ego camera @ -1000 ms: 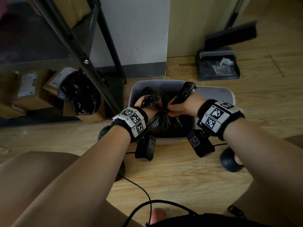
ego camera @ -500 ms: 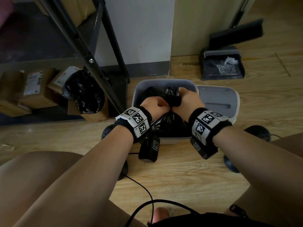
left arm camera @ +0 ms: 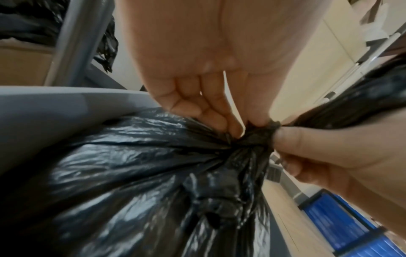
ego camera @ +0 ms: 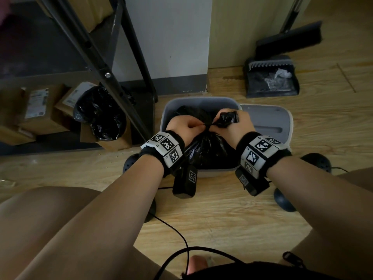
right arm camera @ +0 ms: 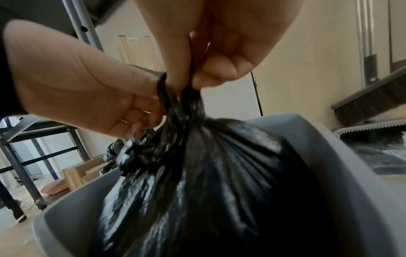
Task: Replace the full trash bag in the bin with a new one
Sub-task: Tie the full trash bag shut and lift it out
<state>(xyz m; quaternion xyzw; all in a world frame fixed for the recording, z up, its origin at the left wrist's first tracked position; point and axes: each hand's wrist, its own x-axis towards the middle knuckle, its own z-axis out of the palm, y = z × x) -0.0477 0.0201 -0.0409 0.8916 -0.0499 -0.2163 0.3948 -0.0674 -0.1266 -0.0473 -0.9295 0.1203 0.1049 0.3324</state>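
A full black trash bag [ego camera: 205, 150] sits in the grey bin [ego camera: 167, 110] on the wooden floor. Both hands meet over its gathered neck. My left hand [ego camera: 196, 126] pinches the twisted neck from the left, fingers curled on the plastic [left arm camera: 230, 128]. My right hand [ego camera: 220, 124] grips the bag's bunched free end [ego camera: 229, 118], which sticks out above its knuckles. In the right wrist view the right hand [right arm camera: 193, 81] pinches the neck just above the bag [right arm camera: 197, 173], with the left hand [right arm camera: 87, 87] beside it. The bag bulges above the bin's rim [right arm camera: 318, 139].
The bin's grey lid [ego camera: 268, 124] lies against its right side. A dustpan [ego camera: 270, 79] and broom [ego camera: 288, 39] stand at the back right. A black metal shelf leg [ego camera: 96, 63] and a box holding another black bag [ego camera: 101, 114] are left. A cable [ego camera: 177, 235] crosses the floor.
The right hand brought the bag's free end down from the upper right to the left hand. Both hands now pinch at the neck, with the end bunched in the right hand.
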